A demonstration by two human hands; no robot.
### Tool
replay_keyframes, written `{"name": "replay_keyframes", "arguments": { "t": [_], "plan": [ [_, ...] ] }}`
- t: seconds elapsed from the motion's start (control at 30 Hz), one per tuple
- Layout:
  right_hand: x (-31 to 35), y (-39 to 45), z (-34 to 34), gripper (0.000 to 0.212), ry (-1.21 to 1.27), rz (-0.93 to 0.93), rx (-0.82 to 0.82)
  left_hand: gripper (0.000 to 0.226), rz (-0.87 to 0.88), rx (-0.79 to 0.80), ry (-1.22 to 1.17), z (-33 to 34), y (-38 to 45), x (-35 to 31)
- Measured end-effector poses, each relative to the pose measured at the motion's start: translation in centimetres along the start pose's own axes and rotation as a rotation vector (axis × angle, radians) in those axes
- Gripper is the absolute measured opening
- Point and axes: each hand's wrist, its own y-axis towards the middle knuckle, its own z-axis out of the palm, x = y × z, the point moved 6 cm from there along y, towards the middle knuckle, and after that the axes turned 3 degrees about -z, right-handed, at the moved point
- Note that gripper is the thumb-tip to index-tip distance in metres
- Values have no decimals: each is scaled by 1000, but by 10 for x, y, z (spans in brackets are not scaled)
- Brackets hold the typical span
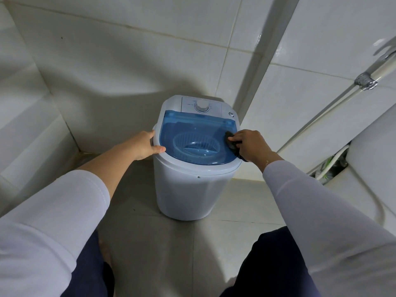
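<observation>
A small white washing machine (190, 189) stands on the floor in the tiled corner, with a see-through blue lid (182, 127) shut over a ribbed basket and a white dial (201, 106) at the back. My left hand (145, 145) grips the machine's left rim, thumb lying along the front edge. My right hand (249, 144) holds a dark cloth (232, 144) against the right side of the lid.
Tiled walls close in behind and to the left. A white pipe (263, 61) runs up the corner behind the machine. A shower hose with a metal fitting (365, 80) and a white toilet or basin (368, 168) stand at the right. My knees are at the bottom.
</observation>
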Motion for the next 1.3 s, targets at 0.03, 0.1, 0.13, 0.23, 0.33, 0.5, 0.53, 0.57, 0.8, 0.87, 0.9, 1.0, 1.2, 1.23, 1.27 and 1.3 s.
{"name": "replay_keyframes", "arguments": {
  "t": [0.03, 0.1, 0.13, 0.23, 0.33, 0.5, 0.53, 0.57, 0.8, 0.87, 0.9, 1.0, 1.2, 1.23, 1.27, 1.3],
  "plan": [
    [-2, -2, 0, 39, 12, 15, -8, 79, 0, -4, 6, 0, 0, 1],
    [-7, -4, 1, 38, 37, 55, -7, 80, -1, -8, 2, 0, 1, 3],
    [-10, -6, 1, 38, 40, 76, 1, 81, -2, -6, -8, 0, 2, 3],
    [-15, -8, -7, 35, -13, 118, 22, 80, 7, -3, -17, 1, 2, 3],
    [3, -3, -23, 38, -25, 71, 9, 76, 20, 0, -44, 2, 1, 3],
    [75, 16, -32, 42, 101, -89, 11, 64, 19, 46, -52, 5, 3, 14],
    [90, 20, -29, 43, 112, -119, 19, 60, 17, 53, -55, 3, 4, 17],
    [104, 22, -27, 44, 111, -147, 30, 58, 18, 57, -61, 2, 6, 18],
    [156, 32, -6, 47, -31, -263, 105, 56, 48, 54, -132, -3, 16, 21],
    [160, 33, -1, 47, -62, -274, 124, 57, 56, 53, -154, -3, 17, 22],
    [162, 32, 0, 47, -75, -284, 128, 57, 57, 52, -163, -3, 17, 23],
    [165, 27, 0, 46, -86, -309, 140, 57, 63, 45, -192, -3, 16, 23],
    [164, 11, 1, 44, -4, -303, 141, 57, 48, 5, -177, -2, 12, 19],
    [163, 9, 2, 44, 2, -301, 140, 57, 46, -13, -170, -3, 11, 17],
    [162, 7, 3, 45, 1, -300, 137, 57, 45, -30, -156, -3, 10, 15],
    [160, 4, 3, 45, -3, -299, 133, 57, 47, -41, -134, -2, 7, 12]
  ]
}}
